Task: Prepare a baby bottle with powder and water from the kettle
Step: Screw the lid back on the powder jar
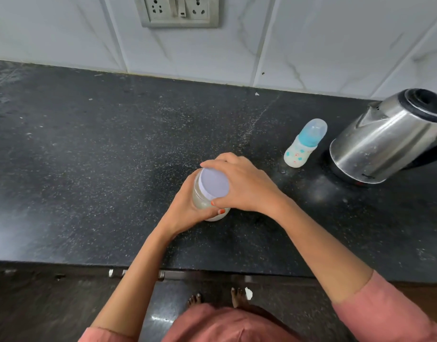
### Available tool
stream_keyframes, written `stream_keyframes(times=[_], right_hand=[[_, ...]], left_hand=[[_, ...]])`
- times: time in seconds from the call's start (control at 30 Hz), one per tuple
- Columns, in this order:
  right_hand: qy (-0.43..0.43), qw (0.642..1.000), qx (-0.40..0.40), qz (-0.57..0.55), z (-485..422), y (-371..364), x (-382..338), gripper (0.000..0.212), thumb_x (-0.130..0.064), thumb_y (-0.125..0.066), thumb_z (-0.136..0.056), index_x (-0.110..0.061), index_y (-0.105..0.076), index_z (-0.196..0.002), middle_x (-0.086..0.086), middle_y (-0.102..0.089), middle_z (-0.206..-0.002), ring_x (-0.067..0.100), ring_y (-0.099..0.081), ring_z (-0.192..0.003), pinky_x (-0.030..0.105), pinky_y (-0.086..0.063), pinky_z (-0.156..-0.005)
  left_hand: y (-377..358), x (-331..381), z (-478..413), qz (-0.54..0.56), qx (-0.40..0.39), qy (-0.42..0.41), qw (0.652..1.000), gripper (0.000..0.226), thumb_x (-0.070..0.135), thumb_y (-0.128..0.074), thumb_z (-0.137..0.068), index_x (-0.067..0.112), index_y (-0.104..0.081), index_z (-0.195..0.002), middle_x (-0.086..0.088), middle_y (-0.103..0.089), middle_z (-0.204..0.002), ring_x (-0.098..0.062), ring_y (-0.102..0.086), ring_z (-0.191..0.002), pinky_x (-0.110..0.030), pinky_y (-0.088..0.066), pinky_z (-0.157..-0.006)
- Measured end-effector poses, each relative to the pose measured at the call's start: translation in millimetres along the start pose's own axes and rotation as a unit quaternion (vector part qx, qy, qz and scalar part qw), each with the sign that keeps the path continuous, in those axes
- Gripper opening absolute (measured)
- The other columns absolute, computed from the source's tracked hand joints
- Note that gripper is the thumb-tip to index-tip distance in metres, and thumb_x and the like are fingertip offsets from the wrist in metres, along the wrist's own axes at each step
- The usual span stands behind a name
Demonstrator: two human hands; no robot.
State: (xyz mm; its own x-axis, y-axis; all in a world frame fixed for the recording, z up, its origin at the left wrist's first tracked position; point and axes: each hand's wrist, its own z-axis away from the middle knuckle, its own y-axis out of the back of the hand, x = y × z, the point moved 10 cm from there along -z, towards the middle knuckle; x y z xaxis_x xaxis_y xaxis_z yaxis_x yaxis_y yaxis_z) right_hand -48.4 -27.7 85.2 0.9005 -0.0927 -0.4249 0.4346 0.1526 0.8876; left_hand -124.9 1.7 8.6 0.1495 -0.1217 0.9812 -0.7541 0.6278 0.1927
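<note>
1. At the dark countertop (pixel 89 169), you had both hands on a clear jar (pixel 200 199). Its base rested on the stone and pale contents showed low inside, most likely the powder.
2. Your left hand (pixel 185 214) was wrapped round the jar's body from the near side, with the fingers curled tight against it. Your right hand (pixel 244 186) arched over the white lid (pixel 213 183), its fingertips and thumb clamped on the rim. Neither hand was free.
3. The jar stood upright between your palms, its long axis running straight up through the lid. Any twist would turn about that line, with the lower hand bracing. The lid sat on the jar, and it could not be told whether it was being loosened or tightened.
4. The baby bottle (pixel 304 146) stood beyond your grip and off to its right, well apart from the jar. It was upright, with a clear dome cap over a blue collar. It lay on your right hand's side, so that hand was the nearer one. Whether it held anything could not be told.
5. The steel kettle (pixel 390 139) sat on its base farther right, just past the bottle and outside your right wrist.
6. Powder seemed to be the step in hand. Reaching the bottle would likely mean one hand leaving the jar and heading away and rightward.
</note>
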Motion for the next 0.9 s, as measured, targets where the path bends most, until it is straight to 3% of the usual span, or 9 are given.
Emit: stream_keyframes(times=[0.17,0.37,0.5,0.67,0.77,0.83,0.9], right_hand=[[0.018,0.999,-0.016,0.026,-5,-7,-10,0.075,-0.024,-0.07,-0.069,-0.036,-0.035,-0.134,-0.006,-0.035,-0.133,0.018,-0.034,-0.121,0.031,-0.033,-0.074],[0.019,0.997,-0.02,0.077,-7,-9,-14,0.076,-0.024,-0.071,-0.068,-0.035,-0.035,-0.134,-0.003,-0.035,-0.133,0.021,-0.037,-0.12,0.032,-0.033,-0.073],[0.007,0.994,-0.016,0.111,-7,-10,-17,0.072,-0.029,-0.069,-0.069,-0.032,-0.037,-0.134,0.002,-0.039,-0.131,0.026,-0.043,-0.113,0.032,-0.034,-0.071],[-0.064,0.978,0.069,0.188,-2,-3,-18,0.073,-0.06,-0.06,-0.072,-0.015,-0.044,-0.127,0.011,-0.049,-0.114,0.029,-0.052,-0.098,0.031,-0.03,-0.066],[-0.107,0.977,0.062,0.172,0,4,-7,0.082,-0.073,-0.054,-0.067,-0.01,-0.049,-0.118,0.011,-0.054,-0.109,0.029,-0.057,-0.095,0.031,-0.029,-0.066],[-0.1,0.982,0.052,0.149,1,12,-2,0.078,-0.07,-0.057,-0.067,-0.01,-0.05,-0.117,0.011,-0.054,-0.112,0.03,-0.056,-0.099,0.032,-0.03,-0.067],[-0.04,0.992,-0.009,0.117,-2,7,-9,0.077,-0.054,-0.067,-0.071,-0.016,-0.039,-0.132,0.01,-0.044,-0.127,0.031,-0.046,-0.114,0.034,-0.037,-0.076]], left_hand=[[0,2,-1,-0.002,0.007,-0.009,1.0,0.072,0.038,-0.076,-0.052,0.065,-0.04,-0.107,0.036,-0.053,-0.107,0.009,-0.052,-0.104,-0.006,-0.042,-0.078],[0,-4,0,0.005,0.016,0.005,1.0,0.074,0.041,-0.077,-0.049,0.055,-0.039,-0.112,0.018,-0.055,-0.114,0.003,-0.053,-0.105,-0.015,-0.045,-0.081],[1,-4,0,0.002,0.023,0.003,1.0,0.075,0.039,-0.077,-0.049,0.059,-0.04,-0.11,0.018,-0.056,-0.113,0.001,-0.054,-0.105,-0.015,-0.045,-0.081],[0,0,0,0.012,0.031,-0.019,0.999,0.072,0.03,-0.073,-0.054,0.062,-0.042,-0.11,0.031,-0.056,-0.11,0.006,-0.055,-0.103,-0.007,-0.043,-0.077],[1,-4,0,0.009,0.034,-0.018,0.999,0.075,0.033,-0.075,-0.053,0.059,-0.04,-0.114,0.029,-0.055,-0.115,0.006,-0.052,-0.108,-0.005,-0.041,-0.081],[3,-9,-1,0.011,0.036,-0.008,0.999,0.077,0.036,-0.076,-0.049,0.057,-0.04,-0.114,0.025,-0.055,-0.116,0.007,-0.051,-0.109,-0.006,-0.042,-0.083],[3,-12,-1,0.017,0.033,0.0,0.999,0.078,0.039,-0.077,-0.048,0.053,-0.039,-0.115,0.019,-0.055,-0.117,0.005,-0.052,-0.109,-0.01,-0.043,-0.085]])
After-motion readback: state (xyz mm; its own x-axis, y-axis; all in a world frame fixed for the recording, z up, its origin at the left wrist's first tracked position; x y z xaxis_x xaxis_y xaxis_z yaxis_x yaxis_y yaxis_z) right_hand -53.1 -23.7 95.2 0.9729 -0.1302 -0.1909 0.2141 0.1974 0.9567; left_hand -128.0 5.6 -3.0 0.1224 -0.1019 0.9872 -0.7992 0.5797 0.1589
